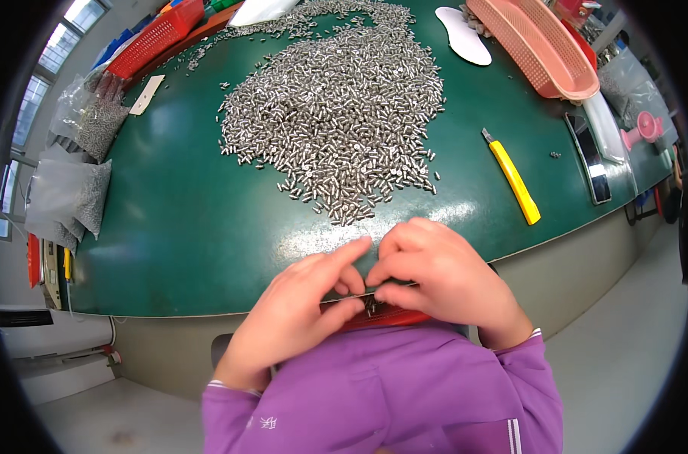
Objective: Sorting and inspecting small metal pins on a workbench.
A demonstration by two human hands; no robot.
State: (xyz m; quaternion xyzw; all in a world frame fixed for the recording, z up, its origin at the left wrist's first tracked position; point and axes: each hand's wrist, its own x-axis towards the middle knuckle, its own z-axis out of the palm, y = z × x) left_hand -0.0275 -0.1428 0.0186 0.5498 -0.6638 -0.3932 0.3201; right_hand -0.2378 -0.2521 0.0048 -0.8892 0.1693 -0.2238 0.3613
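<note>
A large heap of small silvery metal pins [344, 98] lies on the green table [162, 227], narrowing toward me. At the table's near edge my left hand [302, 299] has its index finger stretched out and its thumb apart. My right hand [446, 276] faces it, fingers bent loosely and thumb apart from them. The fingertips of both hands nearly meet over the edge. A few small metal pieces [371, 306] show between the two thumbs, in or above a red container [389, 316] below the edge. My hands hide most of that container.
Right of the heap lie a yellow utility knife [516, 181], a phone [588, 159] and a white insole-shaped piece [463, 35]. A pink basket [540, 45] stands far right, a red basket [156, 41] far left. Filled clear bags [68, 193] line the left edge.
</note>
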